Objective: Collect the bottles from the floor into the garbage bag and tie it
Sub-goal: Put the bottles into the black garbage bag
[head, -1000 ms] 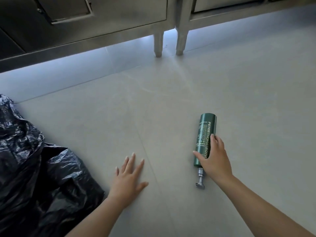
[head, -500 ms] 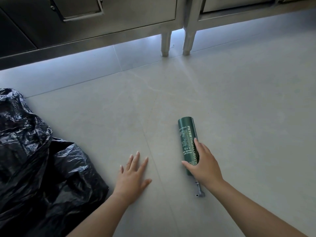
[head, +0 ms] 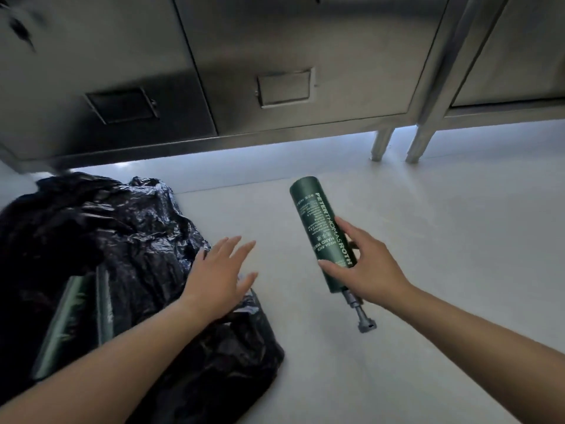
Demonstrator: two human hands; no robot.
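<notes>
Grip of right hand [head: 371,270] on green bottle [head: 315,215]; pale floor [head: 458,240], steel cabinets [head: 275,41].

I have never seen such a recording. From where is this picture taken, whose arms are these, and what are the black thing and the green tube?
There is no machine here. A person wears a camera on the head, so you look down at that person's own two hands. The right hand grips a green pump bottle, pump end toward the person. The left hand is open, fingers straight, over the edge of a black garbage bag lying on the pale floor. Inside the bag, another green bottle shows. Steel cabinets stand behind.
</notes>
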